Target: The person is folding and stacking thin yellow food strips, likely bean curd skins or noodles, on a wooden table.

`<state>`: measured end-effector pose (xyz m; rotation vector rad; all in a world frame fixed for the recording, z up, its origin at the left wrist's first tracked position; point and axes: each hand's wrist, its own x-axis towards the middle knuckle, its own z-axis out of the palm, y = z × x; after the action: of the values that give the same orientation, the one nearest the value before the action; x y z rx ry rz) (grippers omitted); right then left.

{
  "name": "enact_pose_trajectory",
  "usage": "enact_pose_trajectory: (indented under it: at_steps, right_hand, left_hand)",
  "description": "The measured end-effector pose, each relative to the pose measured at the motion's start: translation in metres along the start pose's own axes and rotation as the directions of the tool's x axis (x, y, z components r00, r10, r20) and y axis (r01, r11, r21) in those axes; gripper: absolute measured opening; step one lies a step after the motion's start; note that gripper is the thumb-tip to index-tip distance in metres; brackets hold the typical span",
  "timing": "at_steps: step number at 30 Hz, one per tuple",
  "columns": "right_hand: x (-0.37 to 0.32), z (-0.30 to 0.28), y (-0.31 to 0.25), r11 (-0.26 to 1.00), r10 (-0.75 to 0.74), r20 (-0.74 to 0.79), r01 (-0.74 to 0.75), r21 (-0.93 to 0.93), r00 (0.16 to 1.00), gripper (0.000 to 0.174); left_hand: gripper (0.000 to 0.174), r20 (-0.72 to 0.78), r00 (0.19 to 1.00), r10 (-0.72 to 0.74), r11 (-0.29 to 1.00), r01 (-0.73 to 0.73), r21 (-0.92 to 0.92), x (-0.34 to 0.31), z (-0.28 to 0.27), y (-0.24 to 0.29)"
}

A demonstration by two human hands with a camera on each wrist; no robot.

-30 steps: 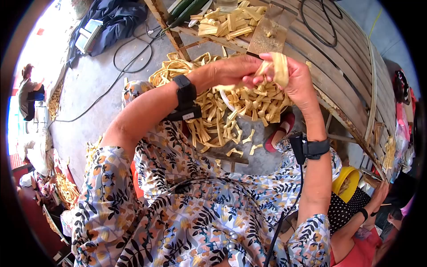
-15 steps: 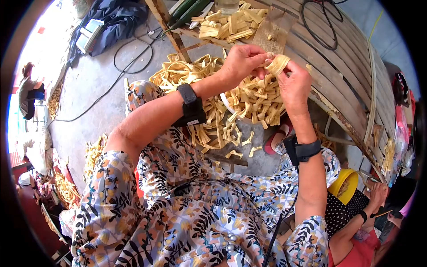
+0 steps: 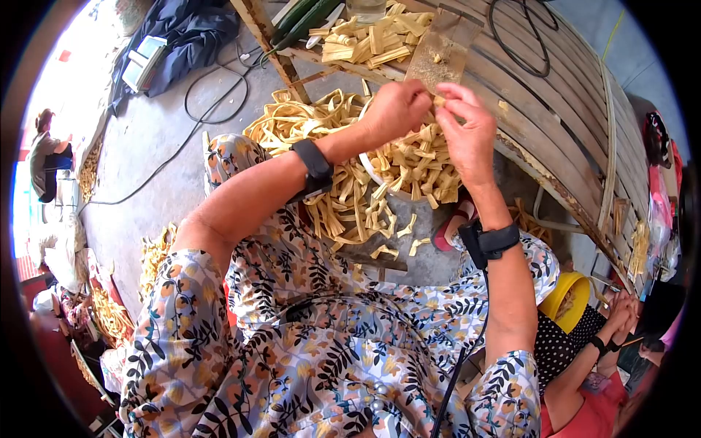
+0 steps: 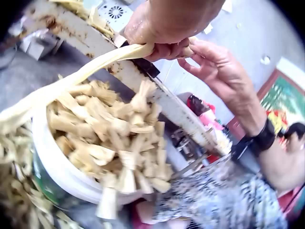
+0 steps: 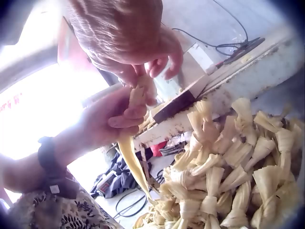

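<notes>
Above a white-rimmed bucket (image 4: 64, 179) heaped with knotted yellow pieces (image 3: 420, 164), the two hands meet. The left hand (image 3: 398, 109) has its fingers curled round a pale yellow strip (image 4: 81, 74), whose long tail hangs down past the bucket in both wrist views. A short end of the strip (image 5: 138, 95) sticks up from that fist. The right hand (image 3: 467, 135) pinches this end between thumb and fingertips, its other fingers loosely bent. Long loose strips (image 3: 292, 120) lie in a pile beside the bucket.
A slatted bench (image 3: 555, 124) with a rusty edge stands beyond the hands, bearing a small board (image 3: 438, 58), more knotted pieces (image 3: 376, 44) and dark green cucumbers (image 3: 303, 22). A cable (image 3: 197, 131) lies on the floor. At the right, another person sits by a yellow container (image 3: 569, 299).
The loop of strip seen round the right fingers is gone from them. The right hand has moved slightly left and now pinches a small end, while the left hand keeps hold of the strip.
</notes>
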<state>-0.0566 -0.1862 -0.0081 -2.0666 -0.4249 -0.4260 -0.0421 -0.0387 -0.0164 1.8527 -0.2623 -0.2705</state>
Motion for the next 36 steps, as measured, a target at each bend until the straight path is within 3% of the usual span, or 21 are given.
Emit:
enact_pose_trajectory:
  at_steps: [1,3,6,9,11,15,17,20,23,26,30,34,36]
  right_hand:
    - [0.002,-0.002,-0.003,0.998,-0.037,-0.039,0.04,0.055,0.999,0.012]
    - [0.006,-0.009,-0.003,0.928,0.169,-0.078,-0.132,0.349,0.983,0.009]
    - [0.017,-0.027,0.006,0.663,0.508,-0.081,-0.33,0.672,0.857,0.008]
    - [0.016,-0.033,0.014,0.593,0.579,-0.048,-0.38,0.709,0.814,0.008]
    - [0.015,-0.035,0.016,0.593,0.571,0.064,-0.466,0.657,0.818,0.015]
    - [0.01,-0.039,0.012,0.557,0.503,0.376,-0.625,0.547,0.778,0.03]
    - [0.008,-0.029,0.004,0.586,0.489,0.441,-0.658,0.472,0.753,0.031]
    - [0.003,-0.013,0.007,0.527,0.386,0.514,-0.64,0.559,0.766,0.029]
    - [0.001,-0.009,0.007,0.396,0.382,0.502,-0.628,0.67,0.776,0.027]
    - [-0.001,-0.01,0.005,0.367,0.385,0.545,-0.666,0.65,0.745,0.022]
    - [-0.003,-0.006,0.005,0.298,0.431,0.455,-0.599,0.743,0.779,0.015]
    - [0.002,-0.018,0.004,0.274,0.491,0.411,-0.585,0.764,0.768,0.01]
    - [0.004,-0.021,0.005,0.252,0.509,0.422,-0.599,0.76,0.75,0.01]
  left_hand:
    - [0.021,0.011,0.999,-0.049,0.984,0.05,-0.17,0.0,0.0,-0.001]
    - [0.025,0.064,0.989,-0.132,0.861,0.147,-0.487,0.0,-0.002,0.003]
    - [0.027,0.208,0.973,-0.099,0.798,0.202,-0.567,-0.009,-0.006,0.011]
    - [0.026,0.297,0.953,-0.066,0.821,0.221,-0.526,-0.005,-0.007,0.003]
    - [0.028,0.337,0.938,-0.078,0.847,0.241,-0.474,-0.003,-0.011,-0.005]
    - [0.025,0.524,0.85,0.063,0.721,0.324,-0.612,-0.004,-0.023,-0.008]
    - [0.023,0.532,0.846,0.045,0.722,0.34,-0.602,-0.003,-0.022,-0.005]
    - [0.022,0.543,0.839,0.028,0.717,0.361,-0.596,-0.004,-0.02,-0.006]
    - [0.021,0.574,0.818,0.027,0.711,0.388,-0.587,-0.004,-0.023,-0.007]
    - [0.021,0.602,0.798,0.022,0.692,0.423,-0.586,-0.003,-0.023,-0.01]
    - [0.021,0.617,0.787,-0.016,0.61,0.496,-0.618,-0.003,-0.023,-0.01]
    - [0.023,0.615,0.788,-0.038,0.616,0.503,-0.607,0.0,-0.031,-0.006]
    - [0.024,0.594,0.804,-0.038,0.682,0.455,-0.572,0.003,-0.031,-0.007]
